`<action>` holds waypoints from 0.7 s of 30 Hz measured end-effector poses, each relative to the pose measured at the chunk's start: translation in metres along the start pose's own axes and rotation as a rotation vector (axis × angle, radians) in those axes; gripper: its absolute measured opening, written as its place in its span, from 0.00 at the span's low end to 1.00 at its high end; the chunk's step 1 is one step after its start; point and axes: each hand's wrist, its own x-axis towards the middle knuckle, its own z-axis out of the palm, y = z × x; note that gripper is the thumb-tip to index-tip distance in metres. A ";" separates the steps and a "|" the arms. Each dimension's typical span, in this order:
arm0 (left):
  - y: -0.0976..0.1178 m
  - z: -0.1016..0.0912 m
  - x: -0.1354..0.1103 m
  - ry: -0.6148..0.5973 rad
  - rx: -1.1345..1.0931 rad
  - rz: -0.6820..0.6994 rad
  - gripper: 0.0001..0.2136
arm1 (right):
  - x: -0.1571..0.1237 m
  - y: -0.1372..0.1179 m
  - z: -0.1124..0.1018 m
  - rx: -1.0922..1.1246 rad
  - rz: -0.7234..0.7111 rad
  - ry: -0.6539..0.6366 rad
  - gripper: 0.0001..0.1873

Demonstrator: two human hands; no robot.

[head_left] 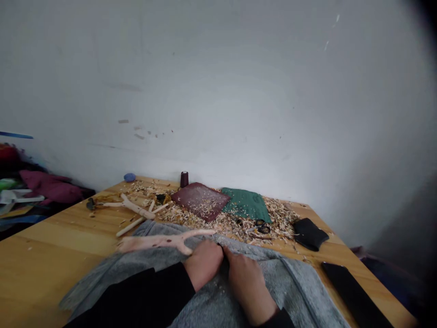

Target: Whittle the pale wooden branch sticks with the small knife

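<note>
My left hand is closed round the end of a pale forked wooden branch that points left over the table. My right hand sits right beside it, fingers curled toward the same spot; what it grips is hidden. Both hands rest on a grey fleece cloth spread across the near part of the wooden table. Black sleeves cover both forearms.
Wood shavings cover the far table, with a dark red mat, a green mat, small scissors, a maroon spool, more peeled sticks, a black pouch and a black flat case. A white wall stands behind.
</note>
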 end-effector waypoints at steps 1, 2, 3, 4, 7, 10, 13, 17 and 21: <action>-0.002 0.001 -0.003 -0.014 0.033 -0.004 0.14 | 0.001 0.006 0.003 0.032 -0.010 0.013 0.34; -0.003 0.003 -0.006 -0.024 0.063 -0.007 0.15 | 0.002 0.013 0.005 0.076 -0.027 0.030 0.33; -0.005 0.004 -0.008 -0.027 0.081 -0.013 0.16 | 0.003 0.019 0.008 0.124 -0.038 0.030 0.33; -0.007 0.005 -0.010 -0.026 0.094 -0.017 0.16 | 0.005 0.026 0.009 0.180 -0.050 0.030 0.32; -0.010 0.007 -0.013 -0.023 0.106 -0.026 0.15 | 0.008 0.040 0.012 0.321 -0.104 0.033 0.34; -0.010 0.010 -0.011 -0.014 0.105 -0.068 0.16 | 0.006 0.047 0.011 0.347 -0.094 0.043 0.34; -0.007 0.013 -0.010 0.002 0.105 -0.128 0.17 | 0.001 0.051 0.008 0.339 -0.093 0.029 0.35; -0.006 0.014 -0.009 0.015 0.106 -0.169 0.17 | -0.005 0.052 0.005 0.320 -0.093 0.029 0.34; -0.005 0.010 -0.009 0.002 0.103 -0.163 0.16 | -0.006 0.047 0.006 0.280 -0.077 0.020 0.34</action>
